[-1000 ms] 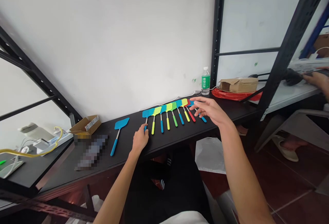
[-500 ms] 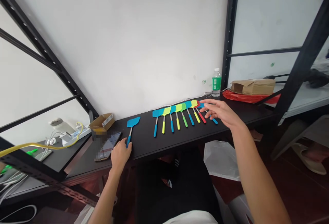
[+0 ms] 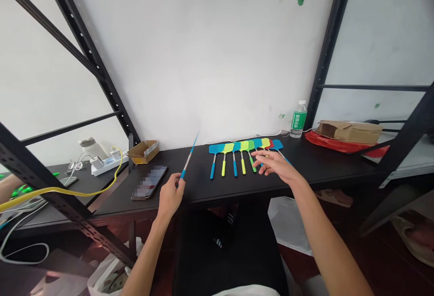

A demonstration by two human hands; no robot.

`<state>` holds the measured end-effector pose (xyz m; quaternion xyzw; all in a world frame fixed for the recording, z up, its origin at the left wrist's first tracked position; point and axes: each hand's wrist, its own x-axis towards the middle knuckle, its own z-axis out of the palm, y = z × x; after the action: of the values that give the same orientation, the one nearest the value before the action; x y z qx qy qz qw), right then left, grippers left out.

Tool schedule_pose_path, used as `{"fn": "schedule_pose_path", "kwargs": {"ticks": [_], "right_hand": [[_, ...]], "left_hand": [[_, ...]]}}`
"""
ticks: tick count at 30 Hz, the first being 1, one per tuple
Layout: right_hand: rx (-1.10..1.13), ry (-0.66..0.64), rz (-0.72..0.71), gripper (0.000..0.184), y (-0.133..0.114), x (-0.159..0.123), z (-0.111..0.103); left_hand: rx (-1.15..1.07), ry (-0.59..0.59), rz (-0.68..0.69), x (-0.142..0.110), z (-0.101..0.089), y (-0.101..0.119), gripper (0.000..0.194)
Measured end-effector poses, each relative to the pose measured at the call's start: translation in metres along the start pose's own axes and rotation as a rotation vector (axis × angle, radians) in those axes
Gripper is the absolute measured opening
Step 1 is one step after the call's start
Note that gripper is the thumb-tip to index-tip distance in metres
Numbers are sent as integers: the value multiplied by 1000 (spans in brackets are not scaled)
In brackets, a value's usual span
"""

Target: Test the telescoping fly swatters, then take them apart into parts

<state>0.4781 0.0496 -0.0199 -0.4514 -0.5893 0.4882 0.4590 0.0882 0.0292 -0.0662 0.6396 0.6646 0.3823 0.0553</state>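
My left hand (image 3: 172,193) is closed around the handle of a blue fly swatter (image 3: 189,158), which is raised off the black tabletop with its head seen edge-on. To its right lies a row of several overlapping fly swatters in blue, yellow, green and red, heads toward the wall; a yellow fly swatter (image 3: 224,164) and a green fly swatter (image 3: 252,160) are among them. Above the right part of this row hovers my right hand (image 3: 273,165), fingers apart and nothing in it, hiding some handles.
A phone (image 3: 152,182) and a small open cardboard box (image 3: 144,152) lie on the left of the table. A water bottle (image 3: 299,119) stands by the wall. Farther right, a brown box (image 3: 352,131) sits on red plastic (image 3: 327,144). A person's hand (image 3: 9,188) shows at the left edge.
My left hand has lifted the blue fly swatter off the table and turned its head edge-on. My right hand has shifted left along the row. The camera view has turned.
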Motion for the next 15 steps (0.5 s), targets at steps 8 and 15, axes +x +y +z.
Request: {"fn": "schedule_pose_path", "kwargs": {"ticks": [8,15], "right_hand": [[74,-170,-3,60,-2,1,42],[341,-141,-181,47,1,3,77]], "left_hand": [[-372,-217,242,-43,-3,81,33],[-413,-357,304,-64,3,108,36]]}}
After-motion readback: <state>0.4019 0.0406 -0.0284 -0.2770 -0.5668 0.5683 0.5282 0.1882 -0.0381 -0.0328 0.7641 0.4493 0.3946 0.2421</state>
